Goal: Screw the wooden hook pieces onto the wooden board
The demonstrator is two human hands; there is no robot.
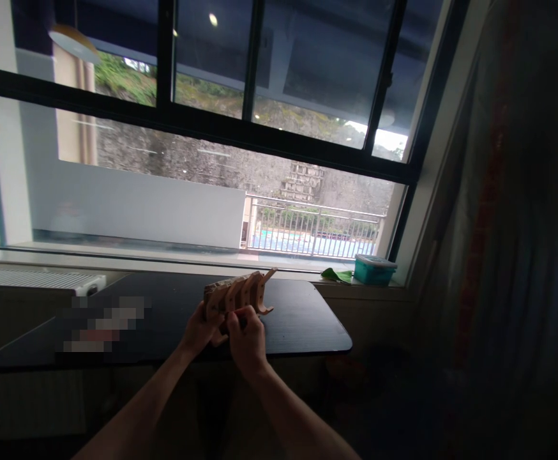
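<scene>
A light-brown wooden model (243,292) with several curved, rib-like pieces is held up over the dark table (298,319). Its kind is hard to make out; a thin piece sticks up at its right end and a hooked one below that. My left hand (198,331) is closed round the model's lower left side. Against the lower edge, the fingers of my right hand (248,342) are pinched together at the model. Whether they also hold a small part is hidden by the fingers and the shade.
A teal box with a lid (375,270) stands on the window sill at the right, with a green leaf-shaped thing (337,275) beside it. A blurred-out patch (104,326) covers something on the table's left. Behind the table are a large window and a white radiator (34,279).
</scene>
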